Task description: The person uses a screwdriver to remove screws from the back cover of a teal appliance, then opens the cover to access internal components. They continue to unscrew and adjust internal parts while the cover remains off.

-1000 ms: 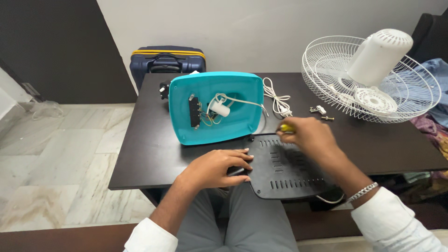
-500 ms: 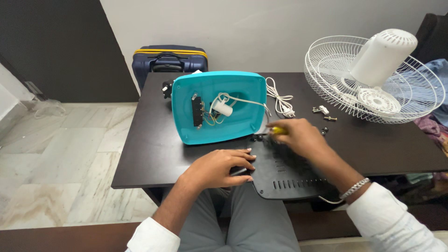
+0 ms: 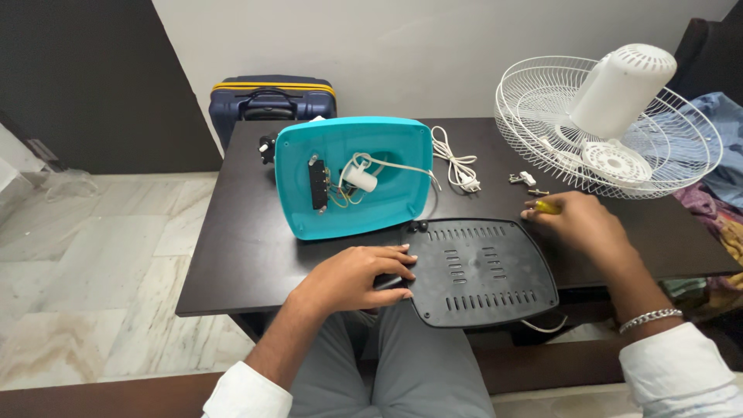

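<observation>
Black plastic base plate point(image 3: 481, 271), flat with rounded corners and rows of vent slots, lies at the near edge of the dark counter point(image 3: 240, 255), hanging off a bit. The left hand point(image 3: 357, 277) lies flat on its left edge, fingers point(image 3: 395, 263) spread loosely over it. The right hand point(image 3: 582, 224) sits just past the plate's far right corner, fingers pinched on a yellow screwdriver handle point(image 3: 546, 207). Glossy teal shell point(image 3: 352, 176) with wiring sits behind, white wire fan guard point(image 3: 611, 128) to the right.
</observation>
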